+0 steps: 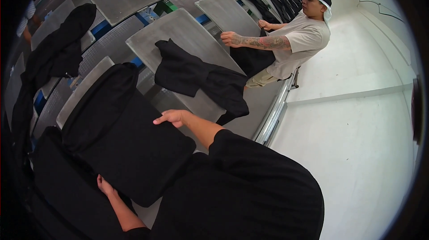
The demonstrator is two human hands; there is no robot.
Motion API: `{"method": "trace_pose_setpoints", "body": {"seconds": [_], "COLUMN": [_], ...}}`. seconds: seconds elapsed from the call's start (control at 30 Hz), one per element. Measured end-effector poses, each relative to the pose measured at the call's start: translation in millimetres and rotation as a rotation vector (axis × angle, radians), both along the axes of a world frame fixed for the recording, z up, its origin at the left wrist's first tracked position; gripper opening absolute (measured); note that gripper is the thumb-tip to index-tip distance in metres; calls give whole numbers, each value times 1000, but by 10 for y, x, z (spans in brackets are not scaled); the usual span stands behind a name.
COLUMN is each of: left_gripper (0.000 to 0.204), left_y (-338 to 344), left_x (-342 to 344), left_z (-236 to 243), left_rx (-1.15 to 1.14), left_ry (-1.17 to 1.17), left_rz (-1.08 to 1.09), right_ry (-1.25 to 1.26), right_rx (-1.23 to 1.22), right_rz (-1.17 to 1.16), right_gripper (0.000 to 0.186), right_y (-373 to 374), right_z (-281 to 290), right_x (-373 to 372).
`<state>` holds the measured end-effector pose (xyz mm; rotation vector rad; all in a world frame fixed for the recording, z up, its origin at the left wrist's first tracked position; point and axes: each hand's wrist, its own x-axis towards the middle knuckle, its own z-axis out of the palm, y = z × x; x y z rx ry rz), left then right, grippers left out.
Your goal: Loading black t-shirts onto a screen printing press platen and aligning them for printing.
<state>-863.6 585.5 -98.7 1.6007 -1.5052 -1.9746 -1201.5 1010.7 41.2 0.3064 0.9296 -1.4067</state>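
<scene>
A black garment point(129, 137) is stretched over a flat grey metal board point(85, 83), whose bare edge shows at the upper left. My right hand point(173, 118) grips the garment's right edge, its thumb on top of the cloth and the other fingers partly hidden. On the opposite edge, lower down, my left hand point(105, 185) is closed on the same cloth, with some fingers tucked underneath. The cloth lies fairly smooth between my hands and bunches in folds toward the far end.
Another board point(178, 34) to the right carries a loosely laid black garment point(201, 76). Beyond it a co-worker point(286, 38) in a cap holds black cloth. More boards with black garments run into the distance. Black cloth point(58, 56) drapes at left; a white wall point(348, 150) stands right.
</scene>
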Motion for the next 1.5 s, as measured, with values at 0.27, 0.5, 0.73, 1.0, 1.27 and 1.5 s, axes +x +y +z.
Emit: {"method": "trace_pose_setpoints", "body": {"seconds": [0.27,0.5,0.73,1.0,1.27,1.5], "left_gripper": [87,77,101,30,28,33], "left_y": [278,69,76,-973,-1658,-2084], "left_x": [69,25,-1266,-2091,-2775,-3317], "left_z": [661,643,1669,1448,1727,1215], "left_rx": [507,518,-482,-1088,-1065,-1023], "left_ry": [187,231,97,40,-255,-349], "left_rz": [47,-7,-336,-696,-612,-533], "right_ry": [17,141,1425,2094,1866,2093], "right_rx": [116,130,559,167,308,548], "right_rz": [160,231,-9,358,631,603], "right_gripper": [56,70,108,23,46,39], "right_y": [-1,-66,-652,-1239,-2075,-2535], "right_z": [84,124,101,267,583,63], "right_x": [-38,-43,-810,-1665,-2516,-3209]}}
